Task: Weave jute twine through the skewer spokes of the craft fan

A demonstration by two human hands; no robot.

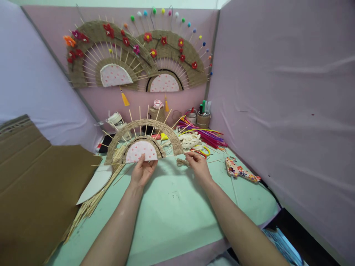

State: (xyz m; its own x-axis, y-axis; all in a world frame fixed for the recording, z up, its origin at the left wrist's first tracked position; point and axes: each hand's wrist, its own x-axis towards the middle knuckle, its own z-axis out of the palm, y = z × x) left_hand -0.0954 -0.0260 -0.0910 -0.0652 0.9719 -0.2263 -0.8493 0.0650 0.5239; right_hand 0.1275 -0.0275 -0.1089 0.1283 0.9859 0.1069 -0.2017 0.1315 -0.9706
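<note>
My left hand (143, 171) grips a half-round fan (142, 125) by its lower middle, thumb in front of the pink-dotted white half-circle (141, 150). Thin wooden sticks radiate through the fan's inner and outer bands of brown twine. At the fan's right end, my right hand (198, 164) is closed in a pinch beside the outer band. A small hank of twine (182, 162) shows just under those fingers; the strand between them is too fine to make out clearly.
Two larger decorated fans (163, 79) hang on the pink back wall. Cardboard (41, 184) and loose sticks (91, 201) lie left. Behind are a twine spool (156, 116), pipe cleaners (209, 136) and a pen holder (203, 119). A floral-patterned glue gun (241, 170) rests right, its cord trailing.
</note>
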